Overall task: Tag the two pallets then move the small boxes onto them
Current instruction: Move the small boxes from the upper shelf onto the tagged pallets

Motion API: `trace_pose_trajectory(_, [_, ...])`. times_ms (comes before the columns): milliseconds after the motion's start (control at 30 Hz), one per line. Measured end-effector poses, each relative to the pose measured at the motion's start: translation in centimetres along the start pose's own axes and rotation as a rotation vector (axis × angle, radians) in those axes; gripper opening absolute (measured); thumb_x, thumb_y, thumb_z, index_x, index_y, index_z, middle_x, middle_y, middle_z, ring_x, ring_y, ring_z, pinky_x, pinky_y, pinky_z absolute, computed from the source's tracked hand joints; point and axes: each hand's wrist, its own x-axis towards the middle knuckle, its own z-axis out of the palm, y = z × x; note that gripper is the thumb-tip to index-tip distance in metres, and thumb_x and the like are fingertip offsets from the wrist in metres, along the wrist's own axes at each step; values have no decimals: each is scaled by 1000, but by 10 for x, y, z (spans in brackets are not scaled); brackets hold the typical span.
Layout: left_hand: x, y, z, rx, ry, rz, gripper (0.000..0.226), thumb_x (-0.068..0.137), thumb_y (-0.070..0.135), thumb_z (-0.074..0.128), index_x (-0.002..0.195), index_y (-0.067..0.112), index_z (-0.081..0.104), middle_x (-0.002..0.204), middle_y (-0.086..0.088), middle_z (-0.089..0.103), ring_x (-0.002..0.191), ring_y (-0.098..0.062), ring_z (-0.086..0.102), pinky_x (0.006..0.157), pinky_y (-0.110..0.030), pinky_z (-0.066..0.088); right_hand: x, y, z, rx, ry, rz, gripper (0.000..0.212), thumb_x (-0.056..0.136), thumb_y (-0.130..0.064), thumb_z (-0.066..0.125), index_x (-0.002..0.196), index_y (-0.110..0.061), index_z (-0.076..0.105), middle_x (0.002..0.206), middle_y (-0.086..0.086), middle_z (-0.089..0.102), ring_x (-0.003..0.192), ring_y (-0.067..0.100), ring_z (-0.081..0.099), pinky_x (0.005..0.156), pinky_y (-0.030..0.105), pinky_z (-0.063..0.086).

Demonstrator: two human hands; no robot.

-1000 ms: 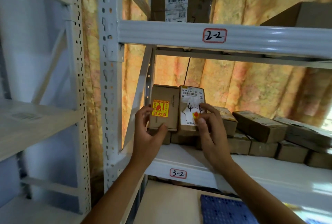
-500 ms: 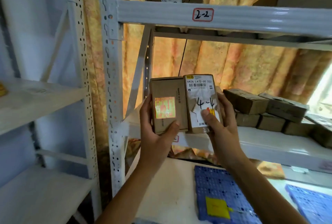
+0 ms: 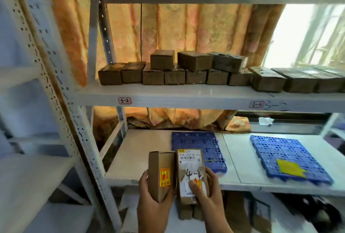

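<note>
My left hand (image 3: 153, 202) grips a small brown box with an orange sticker (image 3: 161, 173). My right hand (image 3: 206, 189) grips a second small box with a white label marked "4-4" (image 3: 190, 169). Both boxes are upright, side by side, in front of the lower shelf's edge. Two blue plastic pallets lie on that shelf: the left pallet (image 3: 197, 145) is just behind the held boxes, the right pallet (image 3: 283, 156) carries a yellow tag (image 3: 289, 168). Several more small brown boxes (image 3: 177, 70) sit on the shelf above.
A white steel rack holds the shelves, with a perforated upright (image 3: 56, 87) at the left and a shelf beam (image 3: 186, 100) labelled "3-2". An orange curtain (image 3: 186, 30) hangs behind. More dark boxes (image 3: 298, 81) line the upper shelf's right part. A bright window (image 3: 308, 32) is at right.
Both hands lifted the two boxes off the 3-2 shelf and lowered them to the pallet shelf's front edge. The view tilted down, bringing both pallets into sight.
</note>
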Motion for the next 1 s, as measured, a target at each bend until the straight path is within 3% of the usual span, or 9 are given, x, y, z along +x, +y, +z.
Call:
trace_pose_trajectory(100, [11,-16,28,77,-58,-71,89,70,41,91,139,42,36,130,5,65,116,-22,63,103,-45,51,13,20,-4,-21,71,49,67,64,-39,91,120,-49,57,116,-15,72,97,2,74,75,23,61])
trace_pose_trajectory(200, [37,-35,53,59,-151,-18,72,78,37,84,133,50,39,126,14,66,109,-11,64,97,-34,56,45,37,-6,-26,123,75,68,65,-38,91,121,-51,55,117,-16,72,96,0,74,69,17,60])
trace_pose_trajectory(433, [135,-65,120,-111,-359,-77,71,91,23,75,152,32,38,143,7,55,124,-13,59,104,-41,53,160,68,0,-33,136,184,54,91,-33,77,137,-36,49,134,-1,64,116,23,67,99,49,58])
trace_pose_trajectory(500, [164,-70,141,-149,-375,-118,67,93,23,73,152,27,41,141,0,57,121,-16,62,102,-42,54,192,73,2,-45,139,210,44,98,-28,69,138,-33,49,130,4,67,111,25,71,94,50,60])
trace_pose_trajectory(600, [214,-74,168,-174,-325,-188,50,97,31,67,144,25,49,135,-3,63,112,-12,65,94,-33,57,240,77,7,-161,159,177,49,94,-32,74,135,-37,50,122,1,70,97,18,76,76,37,65])
trace_pose_trajectory(700, [258,-75,194,-150,-256,-225,39,100,32,61,136,23,49,133,-9,63,104,-16,61,86,-30,49,286,75,16,-442,205,95,53,90,-43,73,137,-38,49,130,1,65,111,22,69,86,46,62])
trace_pose_trajectory(767, [284,-81,212,-105,-244,-246,44,101,30,60,141,16,47,136,-14,61,108,-23,62,87,-32,49,316,76,23,-608,215,41,52,91,-41,70,138,-31,51,132,6,61,119,29,62,96,50,55])
trace_pose_trajectory(900, [309,-100,236,-20,-228,-336,73,101,36,59,160,12,24,157,-16,40,139,-35,46,108,-43,45,361,96,28,-819,127,-53,31,92,-19,68,122,-17,60,120,16,61,115,39,55,90,48,49])
trace_pose_trajectory(1000, [312,-114,242,20,-316,-389,75,104,38,52,162,17,10,161,-18,34,140,-39,44,111,-49,43,368,104,36,-718,-42,51,23,97,-13,62,113,-30,58,122,15,65,109,34,64,89,49,56])
